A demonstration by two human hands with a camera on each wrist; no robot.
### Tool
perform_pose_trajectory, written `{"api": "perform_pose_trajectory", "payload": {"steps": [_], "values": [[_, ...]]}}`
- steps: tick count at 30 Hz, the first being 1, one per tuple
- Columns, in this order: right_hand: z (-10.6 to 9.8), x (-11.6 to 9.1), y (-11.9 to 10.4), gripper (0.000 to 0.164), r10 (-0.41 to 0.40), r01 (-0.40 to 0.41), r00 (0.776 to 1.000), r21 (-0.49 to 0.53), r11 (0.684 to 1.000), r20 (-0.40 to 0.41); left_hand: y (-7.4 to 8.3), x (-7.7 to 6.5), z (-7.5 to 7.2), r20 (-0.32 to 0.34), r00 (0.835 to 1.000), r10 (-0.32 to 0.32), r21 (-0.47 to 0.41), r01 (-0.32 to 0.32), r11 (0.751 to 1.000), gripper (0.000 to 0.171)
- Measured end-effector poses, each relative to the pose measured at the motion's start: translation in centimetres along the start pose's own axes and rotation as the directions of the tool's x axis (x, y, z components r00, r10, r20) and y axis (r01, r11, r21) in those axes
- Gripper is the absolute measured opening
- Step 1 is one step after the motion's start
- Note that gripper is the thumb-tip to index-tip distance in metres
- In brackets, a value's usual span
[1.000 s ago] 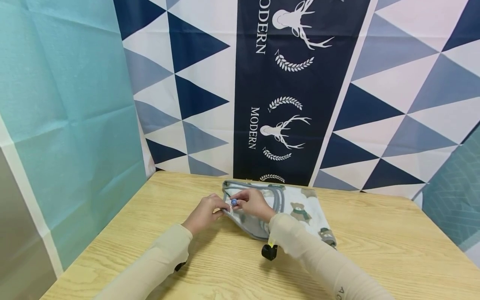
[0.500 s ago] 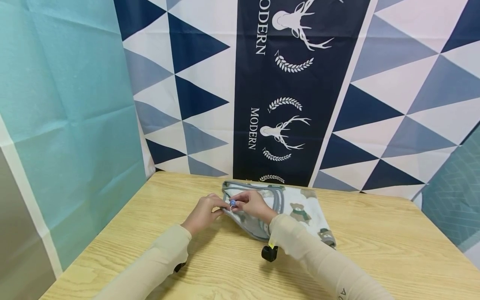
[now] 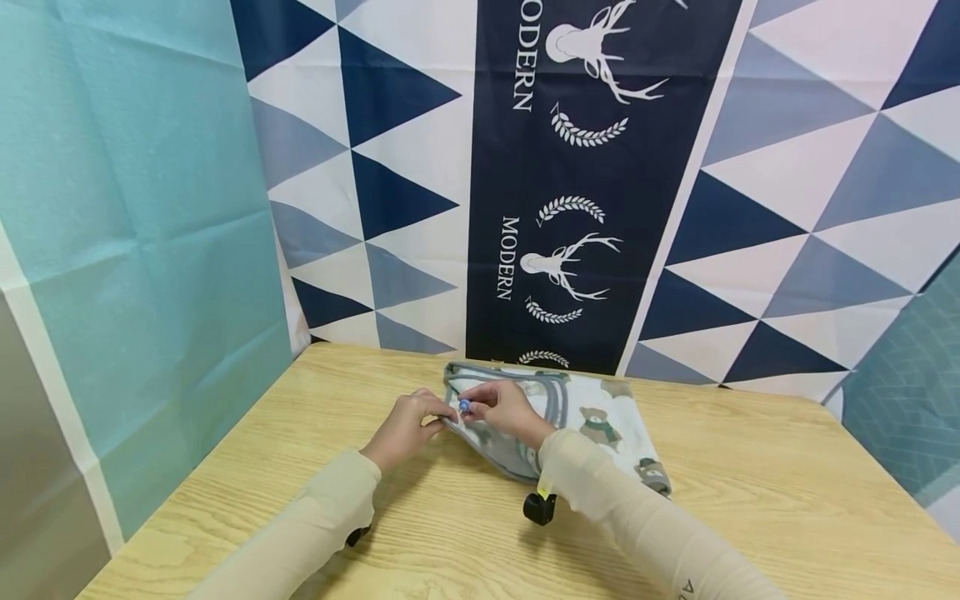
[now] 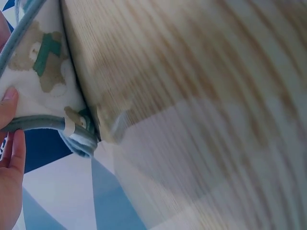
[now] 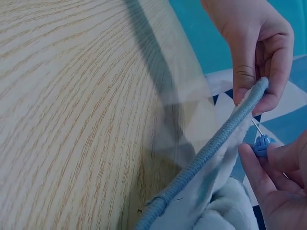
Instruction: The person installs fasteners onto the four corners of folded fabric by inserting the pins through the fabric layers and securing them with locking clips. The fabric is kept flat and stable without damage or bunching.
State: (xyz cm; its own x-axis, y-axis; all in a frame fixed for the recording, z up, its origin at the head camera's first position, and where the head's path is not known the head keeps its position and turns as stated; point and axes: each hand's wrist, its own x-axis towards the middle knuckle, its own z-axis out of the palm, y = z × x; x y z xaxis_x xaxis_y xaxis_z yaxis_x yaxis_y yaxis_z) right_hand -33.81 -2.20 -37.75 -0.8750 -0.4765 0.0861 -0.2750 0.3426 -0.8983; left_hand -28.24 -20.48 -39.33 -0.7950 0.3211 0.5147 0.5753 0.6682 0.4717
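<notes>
A white fleece blanket (image 3: pixel 626 421) with bear prints and grey-blue edging lies folded on the table. My left hand (image 3: pixel 405 429) pinches its edging at the left corner between thumb and fingers, lifting that edge off the tabletop. Close beside it, my right hand (image 3: pixel 513 412) holds a pin with a blue head (image 5: pixel 262 145) between thumb and forefinger. In the right wrist view the pin's thin metal shaft points at the edging, near the left fingertips. Whether its tip enters the cloth cannot be told. The left wrist view shows the pinched edging (image 4: pixel 36 122) but not the pin.
The wooden table (image 3: pixel 750 500) extends around the blanket. A patterned cloth wall (image 3: pixel 405 208) rises behind the table's back edge, and a teal cloth (image 3: pixel 157 275) hangs along the left. A black wrist camera (image 3: pixel 538 507) hangs below the right sleeve.
The blue-headed pin in my right hand has shifted slightly left, toward the left fingertips. My left hand keeps its pinch on the blanket edge, almost in place.
</notes>
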Motion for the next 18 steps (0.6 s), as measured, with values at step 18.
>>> {"api": "perform_pose_trajectory", "payload": {"steps": [18], "values": [[0.14, 0.03, 0.16, 0.021, -0.044, 0.043, 0.999, -0.054, 0.998, -0.004, -0.28, -0.25, 0.17, -0.003, 1.0, -0.003, -0.011, 0.003, 1.0, 0.013]]}}
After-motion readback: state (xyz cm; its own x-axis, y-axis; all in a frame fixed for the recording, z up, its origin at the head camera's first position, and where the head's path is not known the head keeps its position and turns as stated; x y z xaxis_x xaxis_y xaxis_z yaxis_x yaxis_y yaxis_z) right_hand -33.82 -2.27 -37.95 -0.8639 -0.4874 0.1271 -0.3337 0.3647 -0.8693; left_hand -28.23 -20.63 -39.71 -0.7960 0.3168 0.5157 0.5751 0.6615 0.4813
